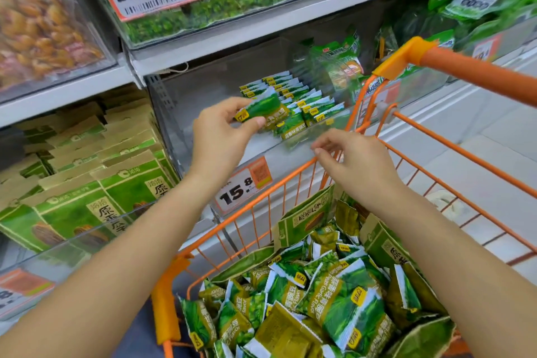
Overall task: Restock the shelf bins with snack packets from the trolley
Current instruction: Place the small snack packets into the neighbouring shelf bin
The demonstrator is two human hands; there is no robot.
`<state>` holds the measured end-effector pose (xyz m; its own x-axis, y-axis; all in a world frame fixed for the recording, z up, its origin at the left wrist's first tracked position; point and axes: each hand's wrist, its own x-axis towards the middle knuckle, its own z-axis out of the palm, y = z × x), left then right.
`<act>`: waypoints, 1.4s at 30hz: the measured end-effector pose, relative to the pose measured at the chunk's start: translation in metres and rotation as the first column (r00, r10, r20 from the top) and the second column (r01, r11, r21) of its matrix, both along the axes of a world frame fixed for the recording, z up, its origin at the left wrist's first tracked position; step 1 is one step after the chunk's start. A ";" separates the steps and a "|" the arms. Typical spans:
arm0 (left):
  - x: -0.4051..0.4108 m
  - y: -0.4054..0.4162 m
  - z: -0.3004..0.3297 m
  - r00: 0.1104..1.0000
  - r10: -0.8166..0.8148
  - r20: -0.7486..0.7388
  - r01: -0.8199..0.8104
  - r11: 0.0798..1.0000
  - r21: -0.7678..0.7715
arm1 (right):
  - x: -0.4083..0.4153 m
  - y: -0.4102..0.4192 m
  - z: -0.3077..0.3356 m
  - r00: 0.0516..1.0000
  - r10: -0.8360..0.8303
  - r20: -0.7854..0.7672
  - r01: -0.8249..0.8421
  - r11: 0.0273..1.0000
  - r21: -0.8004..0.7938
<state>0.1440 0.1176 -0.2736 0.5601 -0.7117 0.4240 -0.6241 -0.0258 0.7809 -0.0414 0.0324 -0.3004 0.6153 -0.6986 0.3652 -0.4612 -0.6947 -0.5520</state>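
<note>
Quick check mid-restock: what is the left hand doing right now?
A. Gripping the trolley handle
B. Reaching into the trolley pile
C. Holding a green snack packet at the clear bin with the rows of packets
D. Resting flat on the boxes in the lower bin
C: the left hand pinches a green snack packet between thumb and fingers, just in front of the rows of packets in the clear bin, well above the trolley.

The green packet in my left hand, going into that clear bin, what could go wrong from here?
The left hand pinches the green packet by one end only, so it might slip before reaching the clear bin. The neat rows of packets sit close by; a careless drop could knock them over. The right hand hovers near the trolley rim and could snag it.
</note>
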 end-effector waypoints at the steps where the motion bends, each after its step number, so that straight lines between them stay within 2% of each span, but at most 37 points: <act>1: 0.003 -0.014 -0.001 0.999 0.021 0.046 -0.023 0.999 0.039 | 0.000 -0.001 -0.001 1.000 -0.003 -0.011 0.003 1.000 -0.016; 3: 0.006 -0.043 -0.002 0.994 0.029 0.103 -0.046 0.984 0.172 | 0.002 -0.001 -0.004 0.999 0.002 -0.054 -0.004 0.999 -0.041; 6: 0.007 -0.081 -0.008 0.984 -0.007 0.177 -0.074 0.891 0.447 | 0.003 -0.003 -0.007 0.996 0.007 -0.091 -0.011 0.999 -0.045; 12: 0.018 -0.127 -0.032 0.976 -0.006 0.217 -0.136 0.761 0.634 | 0.002 -0.004 -0.008 0.995 0.009 -0.099 -0.015 0.998 -0.059; 16: 0.014 -0.137 -0.042 0.979 -0.007 0.202 -0.126 0.762 0.635 | 0.002 -0.003 -0.007 0.994 0.016 -0.104 -0.024 0.997 -0.076; 20: 0.013 -0.140 -0.045 0.926 -0.104 0.363 -0.156 0.770 0.619 | 0.003 -0.003 -0.007 0.993 0.037 -0.109 -0.046 0.996 -0.081; 25: 0.011 -0.133 -0.034 0.808 -0.203 0.554 -0.268 0.710 0.651 | 0.003 -0.005 -0.005 0.989 0.046 -0.137 -0.057 0.995 -0.078; 28: 0.011 -0.115 -0.016 0.858 -0.126 0.497 -0.226 0.777 0.588 | 0.000 -0.003 0.001 0.995 0.061 -0.081 -0.066 0.996 -0.062; 30: 0.008 -0.088 0.001 0.891 -0.079 0.448 -0.164 0.862 0.480 | -0.001 -0.001 0.007 0.991 0.125 -0.037 -0.124 0.992 0.026; 31: 0.004 -0.070 0.007 0.899 -0.081 0.430 -0.121 0.898 0.422 | -0.002 0.001 0.009 0.982 0.173 -0.076 -0.169 0.983 0.067; 34: -0.017 -0.004 0.005 0.905 -0.188 0.382 0.044 0.933 0.357 | 0.002 0.013 0.006 0.873 0.318 -0.370 -0.304 0.948 0.098; 35: -0.025 0.018 -0.004 0.898 -0.232 0.374 0.088 0.927 0.364 | 0.004 0.018 0.002 0.805 0.369 -0.465 -0.349 0.928 0.132; 37: -0.034 0.053 -0.026 0.867 -0.315 0.385 0.174 0.917 0.358 | 0.008 0.026 -0.010 0.633 0.505 -0.587 -0.393 0.863 0.318; 39: -0.038 0.072 -0.046 0.845 -0.338 0.415 0.232 0.930 0.284 | 0.009 0.033 -0.019 0.477 0.631 -0.612 -0.352 0.775 0.525; 40: -0.040 0.078 -0.052 0.849 -0.319 0.421 0.232 0.942 0.245 | 0.009 0.034 -0.020 0.443 0.665 -0.601 -0.328 0.744 0.582; 42: -0.041 0.082 -0.057 0.856 -0.292 0.428 0.232 0.955 0.187 | 0.009 0.034 -0.015 0.433 0.688 -0.582 -0.292 0.718 0.632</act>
<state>0.1031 0.1993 -0.3303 0.1180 -0.8684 0.4816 -0.9012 0.1099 0.4191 -0.0328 0.0662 -0.3155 0.7818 -0.1165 -0.6125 -0.4680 -0.7588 -0.4530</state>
